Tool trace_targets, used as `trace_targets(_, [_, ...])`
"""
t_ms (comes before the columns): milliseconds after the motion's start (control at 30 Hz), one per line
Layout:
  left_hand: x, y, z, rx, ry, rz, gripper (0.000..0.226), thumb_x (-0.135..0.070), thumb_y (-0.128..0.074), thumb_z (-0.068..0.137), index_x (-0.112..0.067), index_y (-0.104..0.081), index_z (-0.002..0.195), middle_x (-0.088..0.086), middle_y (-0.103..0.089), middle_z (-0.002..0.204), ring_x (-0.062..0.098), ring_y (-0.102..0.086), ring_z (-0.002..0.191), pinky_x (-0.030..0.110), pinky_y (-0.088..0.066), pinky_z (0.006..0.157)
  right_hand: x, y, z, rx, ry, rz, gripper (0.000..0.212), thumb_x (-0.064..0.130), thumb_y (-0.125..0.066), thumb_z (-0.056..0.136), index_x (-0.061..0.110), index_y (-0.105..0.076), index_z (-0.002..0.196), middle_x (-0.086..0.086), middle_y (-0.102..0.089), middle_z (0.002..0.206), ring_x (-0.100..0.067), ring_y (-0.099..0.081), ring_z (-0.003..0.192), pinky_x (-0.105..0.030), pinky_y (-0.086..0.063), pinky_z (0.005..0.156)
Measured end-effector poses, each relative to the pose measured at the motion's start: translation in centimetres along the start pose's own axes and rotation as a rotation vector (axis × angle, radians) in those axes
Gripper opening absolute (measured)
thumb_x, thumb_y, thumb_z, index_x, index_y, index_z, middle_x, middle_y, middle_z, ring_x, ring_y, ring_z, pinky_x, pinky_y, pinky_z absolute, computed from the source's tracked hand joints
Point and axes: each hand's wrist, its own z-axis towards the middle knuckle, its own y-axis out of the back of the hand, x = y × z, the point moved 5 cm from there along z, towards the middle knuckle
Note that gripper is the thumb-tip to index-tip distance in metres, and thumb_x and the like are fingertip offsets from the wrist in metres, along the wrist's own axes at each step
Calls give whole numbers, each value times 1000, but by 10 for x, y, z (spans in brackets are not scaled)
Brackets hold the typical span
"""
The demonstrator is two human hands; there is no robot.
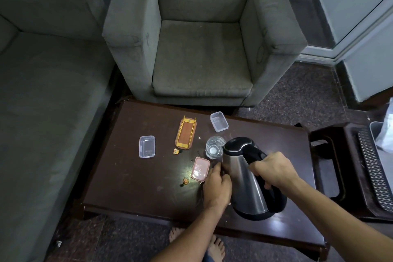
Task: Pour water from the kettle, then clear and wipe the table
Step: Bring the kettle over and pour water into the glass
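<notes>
A steel kettle [244, 178] with a black lid and handle is tilted toward a clear glass [214, 148] on the dark wooden table [131, 181]. My right hand [274, 171] grips the black handle. My left hand [217, 185] rests against the kettle's left side near the spout end, fingers curled. The spout sits at the glass rim; I cannot tell whether water is flowing.
On the table lie a pink lid [200, 168], two clear plastic boxes [146, 146] [219, 121], a gold-framed tray [185, 134], and orange scraps [176, 151] [185, 181]. An armchair [202, 49] stands behind, a sofa [42, 91] left, a side table with a tray [374, 168] right.
</notes>
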Motion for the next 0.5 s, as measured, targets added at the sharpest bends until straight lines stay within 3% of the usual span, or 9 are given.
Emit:
trace_targets(200, [-15,9,-3,-49,-16,-51,34,-13,-47,92,-27,-66,116,-8,-70,115,16,-62,111,37,-47,103,-25,7,-16,-48,44,216,25,14,-70,60,11,-48,48,-4,-48,41,-23,-52,38,-32,-44,46])
trace_targets(333, [-31,20,-6,-94,-65,-34,32,-11,-46,93,-29,-67,108,-20,-62,99,11,-59,101,29,-44,90,-38,7,-31,-91,70,326,28,10,-71,64,15,-46,53,-2,-49,44,-22,-49,44,-33,-41,50])
trace_targets(500, [-56,35,-13,-133,-149,22,34,-15,-46,99,-27,-70,120,-15,-63,113,11,-57,114,32,-44,103,-44,11,-54,-140,122,455,36,1,-70,69,17,-43,52,0,-47,43,-19,-44,40,-29,-38,46])
